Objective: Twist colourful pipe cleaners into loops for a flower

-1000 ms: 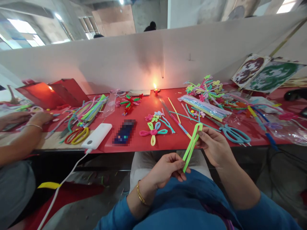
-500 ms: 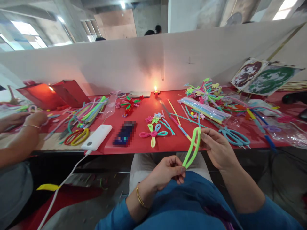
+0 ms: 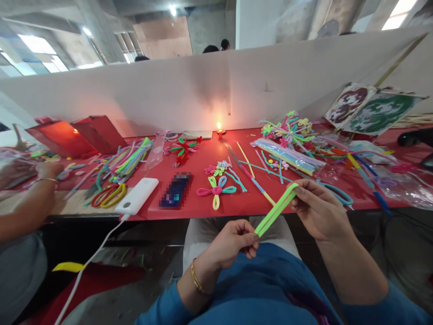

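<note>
A yellow-green pipe cleaner (image 3: 275, 211), bent into a long narrow loop, is stretched taut between my two hands, just over the table's front edge. My left hand (image 3: 233, 241) pinches its lower end, near my lap. At the upper right end, the thumb and fingers of my right hand (image 3: 320, 207) grip the loop. Beyond them on the table lies a pipe-cleaner flower (image 3: 217, 191) with pink, blue and yellow petals. Blue-handled scissors (image 3: 338, 193) lie partly hidden behind my right hand.
A lit candle (image 3: 220, 132) burns at the back of the red table (image 3: 199, 158). A phone (image 3: 175, 190) and a white power bank (image 3: 137, 196) with a cable lie left. Bundled pipe cleaners (image 3: 287, 155) lie right. A co-worker's arm (image 3: 30, 198) is at far left.
My right hand has moved right and slightly away from my left hand. The loop, bowed and open before, is now straight and narrow. The co-worker's hands have shifted slightly left.
</note>
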Demonstrator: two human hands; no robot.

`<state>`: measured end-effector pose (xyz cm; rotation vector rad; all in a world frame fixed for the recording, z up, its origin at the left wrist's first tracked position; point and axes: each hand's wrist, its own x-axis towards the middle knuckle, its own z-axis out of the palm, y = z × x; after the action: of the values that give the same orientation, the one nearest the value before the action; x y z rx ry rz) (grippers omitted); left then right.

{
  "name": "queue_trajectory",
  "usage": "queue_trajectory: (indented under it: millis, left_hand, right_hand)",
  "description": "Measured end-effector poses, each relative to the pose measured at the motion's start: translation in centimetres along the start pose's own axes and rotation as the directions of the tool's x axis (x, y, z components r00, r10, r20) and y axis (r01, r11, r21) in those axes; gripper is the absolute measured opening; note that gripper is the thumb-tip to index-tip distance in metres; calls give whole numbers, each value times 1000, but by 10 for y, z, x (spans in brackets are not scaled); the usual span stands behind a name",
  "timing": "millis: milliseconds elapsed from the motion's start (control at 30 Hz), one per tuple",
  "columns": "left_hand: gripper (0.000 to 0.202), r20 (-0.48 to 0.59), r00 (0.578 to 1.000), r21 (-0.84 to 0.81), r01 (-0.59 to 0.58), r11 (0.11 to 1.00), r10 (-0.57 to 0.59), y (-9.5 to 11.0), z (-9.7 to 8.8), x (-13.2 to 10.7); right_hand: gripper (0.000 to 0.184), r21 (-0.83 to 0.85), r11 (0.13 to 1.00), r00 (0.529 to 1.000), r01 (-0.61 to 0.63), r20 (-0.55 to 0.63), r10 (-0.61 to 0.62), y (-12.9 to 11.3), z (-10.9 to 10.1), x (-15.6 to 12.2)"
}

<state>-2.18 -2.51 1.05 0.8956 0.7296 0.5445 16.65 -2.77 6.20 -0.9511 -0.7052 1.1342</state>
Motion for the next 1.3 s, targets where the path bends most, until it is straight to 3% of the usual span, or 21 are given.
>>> queue_trajectory:
  millis: [133,233,333,500,633,800,1300]
  left_hand:
    - [28,-11,1000,-72,12,997,-12,-4,-1,1]
    - [31,6,999,-137,50,989,-49,-8,-2,0]
    - [33,44,996,-180,89,980,-83,-10,-1,-1]
    - [35,131,987,-236,122,964,-93,-13,-1,-2]
    - [34,169,978,-246,164,955,-124,-18,0,-1]
    - [33,203,970,-262,187,947,-136,-21,2,-1]
    - [35,309,932,-262,272,926,-187,-27,9,0]
  right_hand:
    - [13,41,999,999,10,44,-12,7,-7,2]
    - [21,92,996,984,4,179,-21,13,-10,5]
    - [35,188,978,947,-89,320,25,21,-6,5]
    - [30,289,934,920,-211,382,89,30,8,2]
    - [23,380,890,915,-252,394,91,33,13,-1]
    - [17,416,887,945,-201,321,63,34,17,-4]
    - [22,538,830,976,-146,214,33,35,33,-15]
